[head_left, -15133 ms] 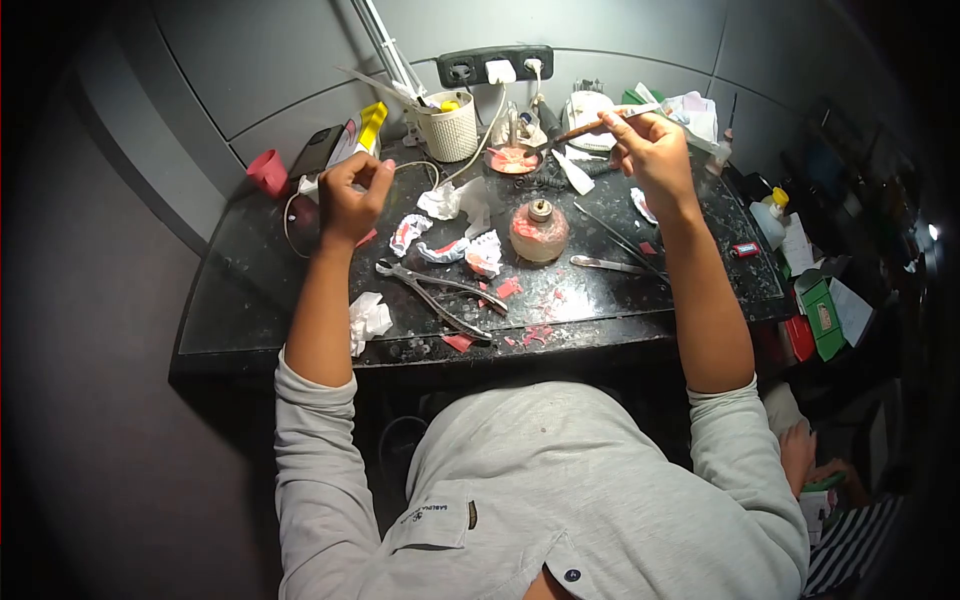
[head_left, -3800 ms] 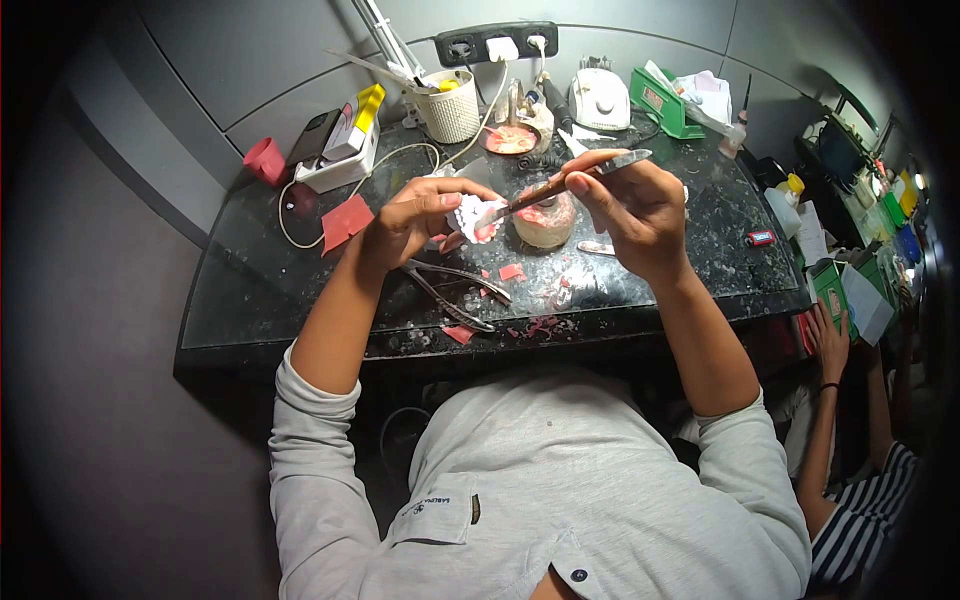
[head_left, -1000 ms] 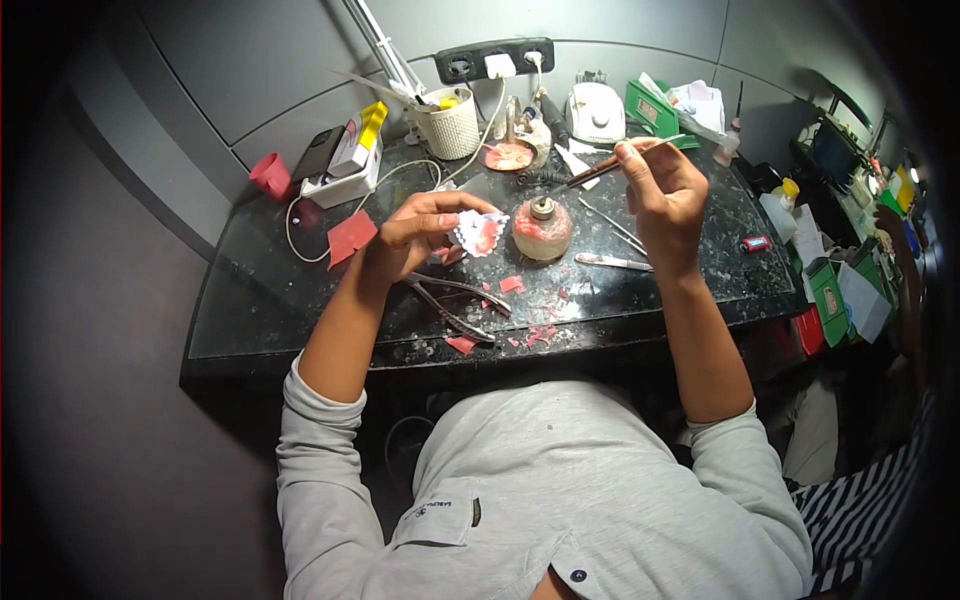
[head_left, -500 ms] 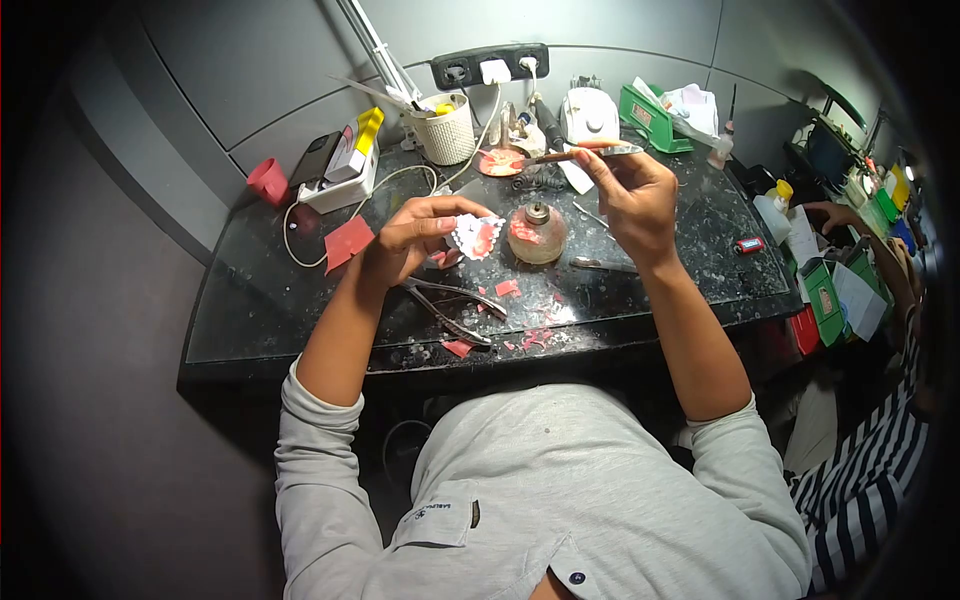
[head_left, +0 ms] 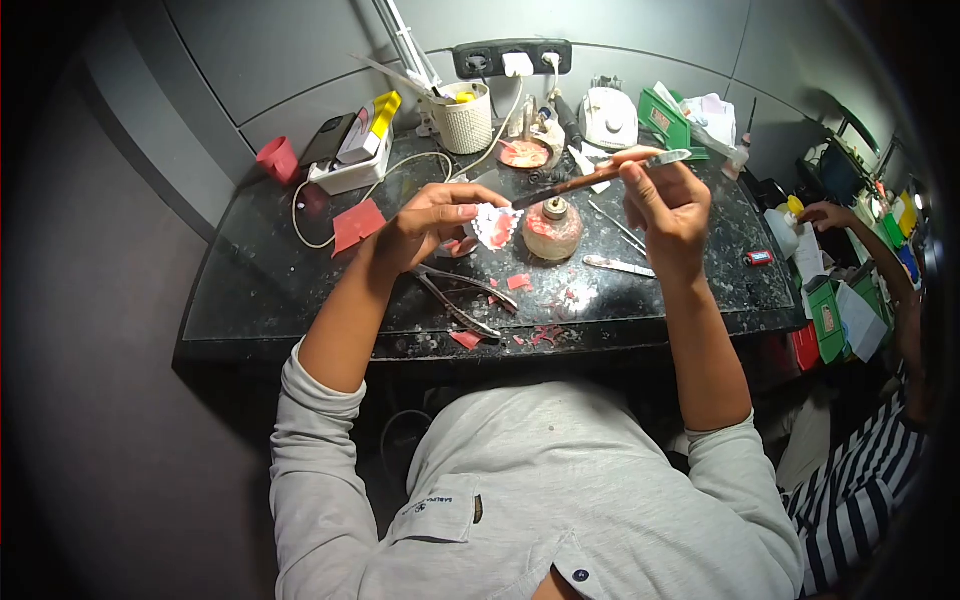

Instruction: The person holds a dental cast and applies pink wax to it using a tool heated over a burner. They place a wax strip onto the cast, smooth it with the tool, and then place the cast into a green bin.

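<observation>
My left hand [head_left: 430, 222] grips a white dental cast [head_left: 486, 222], its toothed edge and a patch of pink wax facing up. A wax knife [head_left: 570, 187] with a brown handle is pinched in my right hand [head_left: 672, 208]. The dark blade reaches left, its tip at the upper right edge of the cast; whether it touches cannot be made out. Just right of the cast stands a glass spirit burner [head_left: 552, 235] with pink wax on its shoulder. Behind it is a shallow dish [head_left: 524, 153] of pink wax.
Metal pliers [head_left: 455, 305] lie near the front edge among pink wax scraps [head_left: 519, 281]. A second knife [head_left: 618, 265] rests right of the burner. A wax sheet [head_left: 357, 225], a red cup [head_left: 278, 160] and a woven pot [head_left: 464, 120] stand left. Another person's hand [head_left: 828, 215] is at far right.
My right hand has brought the wax knife from the wax dish down and left to the cast's edge. My left hand still holds the cast. The view has shifted slightly.
</observation>
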